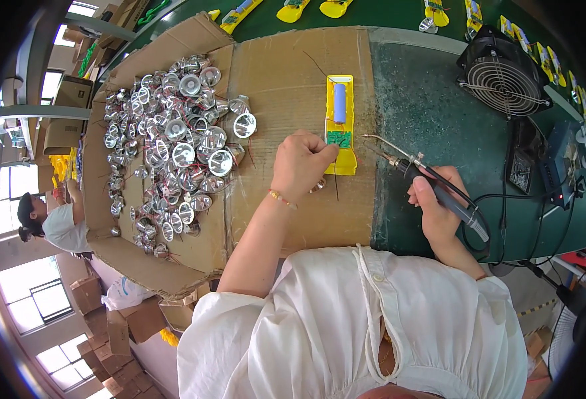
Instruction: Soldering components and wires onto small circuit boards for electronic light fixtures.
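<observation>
head view, and i'm watching the left hand clenched beside the yellow housing on the cardboard sheet, fingers pinching something small at the green circuit board; what it is i cannot tell. the right hand grips the soldering iron, tip hanging just right of the board, not touching. a blue battery cell sits in the housing. i judge it's the soldering step: next the tip must meet the joint while the left keeps steady. silver reflectors heap far left.

Glossy yellow plastic tray, matt brown cardboard sheet, shiny metal reflector cups, black rubbery soldering iron handle
</observation>
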A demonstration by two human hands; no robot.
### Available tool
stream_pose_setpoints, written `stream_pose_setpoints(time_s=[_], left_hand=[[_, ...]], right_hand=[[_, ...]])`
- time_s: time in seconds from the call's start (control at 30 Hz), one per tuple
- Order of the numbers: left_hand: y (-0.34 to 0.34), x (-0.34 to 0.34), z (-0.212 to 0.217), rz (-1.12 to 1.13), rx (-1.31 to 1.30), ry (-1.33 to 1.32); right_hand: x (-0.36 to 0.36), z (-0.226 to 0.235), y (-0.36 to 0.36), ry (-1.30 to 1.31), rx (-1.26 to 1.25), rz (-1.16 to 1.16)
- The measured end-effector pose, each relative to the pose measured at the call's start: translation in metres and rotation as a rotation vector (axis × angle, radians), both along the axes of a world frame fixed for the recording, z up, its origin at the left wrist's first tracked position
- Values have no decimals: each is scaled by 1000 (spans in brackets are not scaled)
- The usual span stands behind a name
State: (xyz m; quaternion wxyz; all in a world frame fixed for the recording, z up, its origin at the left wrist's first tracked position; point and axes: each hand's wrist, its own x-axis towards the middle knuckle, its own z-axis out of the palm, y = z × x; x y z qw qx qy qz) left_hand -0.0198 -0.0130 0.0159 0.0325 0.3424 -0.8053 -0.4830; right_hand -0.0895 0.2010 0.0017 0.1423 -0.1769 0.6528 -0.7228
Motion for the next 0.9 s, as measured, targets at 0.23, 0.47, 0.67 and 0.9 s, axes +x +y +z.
stream_pose_setpoints(time_s=[0.23,0.47,0.67,0.9], left_hand=[[1,2,5,-7,-21,-6],[-5,23,22,-9,-75,205],[-10,-13,12,-232,-338,-117],[-59,-206,25,-188,-604,50]], right_hand=[[-1,6,12,-39,-8,3],[-7,3,27,-66,22,-23],[-16,-5,28,-83,15,-44],[-26,-11,19,-166,36,-85]])
